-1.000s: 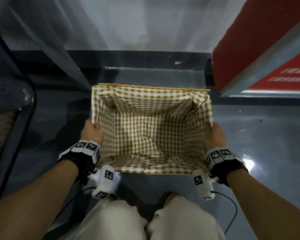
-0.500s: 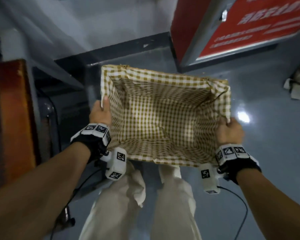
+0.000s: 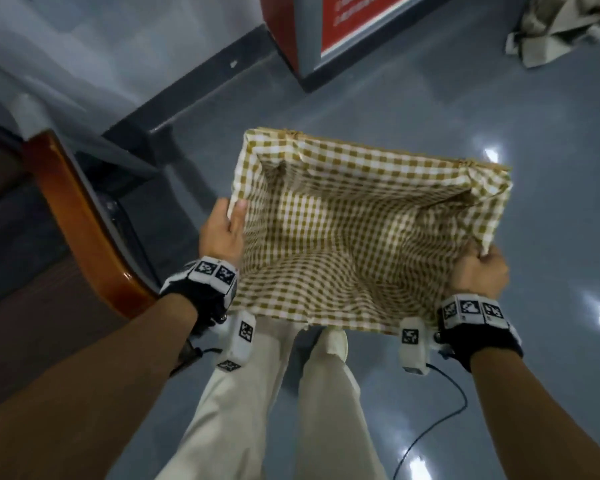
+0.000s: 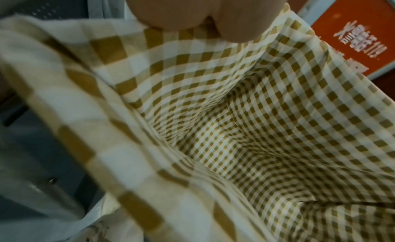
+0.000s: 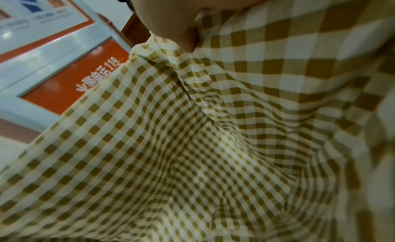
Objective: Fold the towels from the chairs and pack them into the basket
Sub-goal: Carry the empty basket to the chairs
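Observation:
I carry a rectangular basket (image 3: 329, 154) lined with brown-and-white checked cloth, held above the floor in front of my legs. Nothing lies inside it. My left hand (image 3: 224, 225) grips its left rim, thumb over the lining. My right hand (image 3: 482, 268) grips the right rim near the front corner. In the left wrist view the thumb (image 4: 169, 10) presses the checked lining (image 4: 245, 127). The right wrist view shows my thumb (image 5: 171, 20) curled over the lining (image 5: 192, 144). A crumpled pale towel (image 3: 561, 29) lies on the floor at the far right.
A wooden chair arm (image 3: 84, 223) with a dark seat stands at my left. A red cabinet with white writing (image 3: 329, 26) stands ahead by the wall. Glossy grey floor (image 3: 551, 168) stretches to the right. A cable (image 3: 440, 420) trails from my right wrist.
I have lifted the basket off the floor and turned right with it; the red cabinet has slid to the upper middle, a chair arm and a towel on the floor have come into view.

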`<action>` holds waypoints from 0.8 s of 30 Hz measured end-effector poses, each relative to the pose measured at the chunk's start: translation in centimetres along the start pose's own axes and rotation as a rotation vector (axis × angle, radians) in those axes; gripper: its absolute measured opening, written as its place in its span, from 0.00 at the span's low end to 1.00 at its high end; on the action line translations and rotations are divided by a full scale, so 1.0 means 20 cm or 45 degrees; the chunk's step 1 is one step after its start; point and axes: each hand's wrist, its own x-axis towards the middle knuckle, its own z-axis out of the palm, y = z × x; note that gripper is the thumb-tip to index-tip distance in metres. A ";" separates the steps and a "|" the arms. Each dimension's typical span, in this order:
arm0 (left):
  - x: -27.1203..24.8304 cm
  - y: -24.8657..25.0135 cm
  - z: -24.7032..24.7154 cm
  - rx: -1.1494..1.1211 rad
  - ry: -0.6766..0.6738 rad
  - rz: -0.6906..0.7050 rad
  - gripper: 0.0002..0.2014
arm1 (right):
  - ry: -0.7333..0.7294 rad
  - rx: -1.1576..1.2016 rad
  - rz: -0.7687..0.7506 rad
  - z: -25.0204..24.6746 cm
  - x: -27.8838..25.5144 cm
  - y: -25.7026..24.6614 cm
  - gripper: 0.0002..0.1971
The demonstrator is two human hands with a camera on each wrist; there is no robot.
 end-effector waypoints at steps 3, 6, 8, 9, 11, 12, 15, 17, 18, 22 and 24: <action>-0.16 -0.02 0.08 0.022 -0.047 0.039 0.18 | 0.004 0.036 0.038 -0.09 -0.01 0.22 0.17; -0.29 -0.04 0.15 0.034 -0.044 0.075 0.18 | 0.026 0.043 0.083 -0.16 -0.04 0.44 0.16; -0.37 -0.06 0.17 0.047 -0.071 0.107 0.18 | 0.054 0.056 0.133 -0.21 -0.09 0.56 0.16; -0.40 -0.07 0.17 0.050 -0.091 0.118 0.18 | 0.072 0.060 0.165 -0.23 -0.13 0.61 0.16; -0.45 -0.08 0.17 0.060 -0.141 0.134 0.19 | 0.107 0.080 0.227 -0.26 -0.20 0.71 0.17; -0.47 -0.09 0.16 0.065 -0.163 0.140 0.19 | 0.125 0.095 0.245 -0.27 -0.25 0.75 0.17; -0.54 -0.12 0.11 0.045 -0.219 0.210 0.19 | 0.177 0.119 0.292 -0.31 -0.41 0.85 0.18; -0.56 -0.16 0.05 0.058 -0.275 0.253 0.18 | 0.198 0.115 0.314 -0.33 -0.56 0.90 0.18; -0.57 -0.20 0.02 0.062 -0.301 0.258 0.18 | 0.223 0.126 0.318 -0.33 -0.64 0.92 0.18; -0.57 -0.36 -0.11 0.096 -0.417 0.324 0.18 | 0.351 0.164 0.354 -0.34 -0.99 1.03 0.18; -0.59 -0.44 -0.22 0.133 -0.504 0.387 0.18 | 0.427 0.200 0.384 -0.32 -1.24 1.09 0.16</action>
